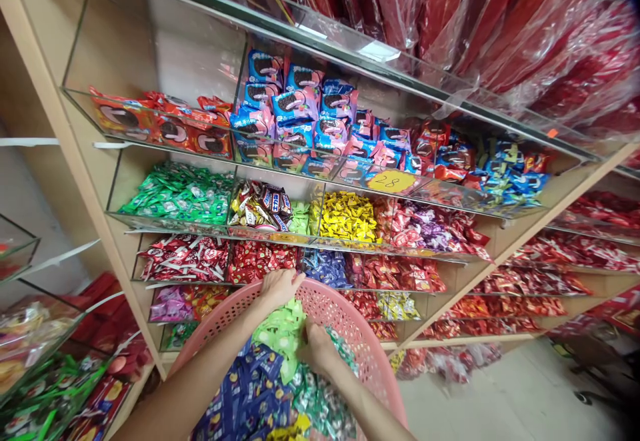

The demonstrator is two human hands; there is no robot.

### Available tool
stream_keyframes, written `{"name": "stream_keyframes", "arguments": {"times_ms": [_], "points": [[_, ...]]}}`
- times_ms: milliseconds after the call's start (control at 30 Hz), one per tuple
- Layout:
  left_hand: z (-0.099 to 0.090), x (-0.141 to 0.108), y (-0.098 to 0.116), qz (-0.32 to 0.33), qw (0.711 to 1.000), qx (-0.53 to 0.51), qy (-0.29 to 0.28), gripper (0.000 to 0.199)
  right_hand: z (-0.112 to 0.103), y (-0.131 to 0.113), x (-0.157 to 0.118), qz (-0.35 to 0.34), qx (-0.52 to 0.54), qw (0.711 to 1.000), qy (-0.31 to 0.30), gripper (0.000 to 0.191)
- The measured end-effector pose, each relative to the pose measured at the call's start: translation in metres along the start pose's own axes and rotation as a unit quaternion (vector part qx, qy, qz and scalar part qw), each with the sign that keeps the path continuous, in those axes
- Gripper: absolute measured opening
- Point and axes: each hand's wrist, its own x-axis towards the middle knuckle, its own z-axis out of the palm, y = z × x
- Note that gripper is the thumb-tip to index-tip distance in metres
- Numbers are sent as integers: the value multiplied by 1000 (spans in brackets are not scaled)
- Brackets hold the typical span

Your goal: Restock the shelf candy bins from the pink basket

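A pink perforated plastic basket (374,334) holds piles of wrapped candies in front of me. My left hand (281,288) lies over its far rim, fingers closed on the edge. Inside the basket, my right hand (319,349) has its fingers curled against light-green wrapped candies (281,332); its fingertips are partly hidden. Below my left forearm lie dark-blue wrapped candies (245,388). Dark-green wrapped candies (320,398) spread under my right wrist, and a few yellow ones (295,428) show at the bottom edge.
Beyond the basket rises a wooden shelf (450,274) with clear compartments of green candies (177,194), yellow candies (350,218) and blue-pink cookie packs (295,104). A yellow tag (393,180) reads 28. Red plastic-wrapped goods (450,21) fill the top. Tiled floor (475,408) shows at right.
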Motion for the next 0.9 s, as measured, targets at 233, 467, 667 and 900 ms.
{"name": "stream_keyframes", "arguments": {"times_ms": [233,467,667,900], "points": [[-1,-2,1,-10,1000,-10,-12,56,-7,8,5,-51,95,993,56,25],[-7,-6,4,-31,999,-15,-18,54,-12,-12,-2,-215,123,964,101,24],[-8,-8,1,-34,999,-16,-19,52,-4,-26,-9,-243,57,966,63,25],[-9,-8,-3,-37,999,-12,-18,49,5,-33,-9,-253,95,962,42,23]]}}
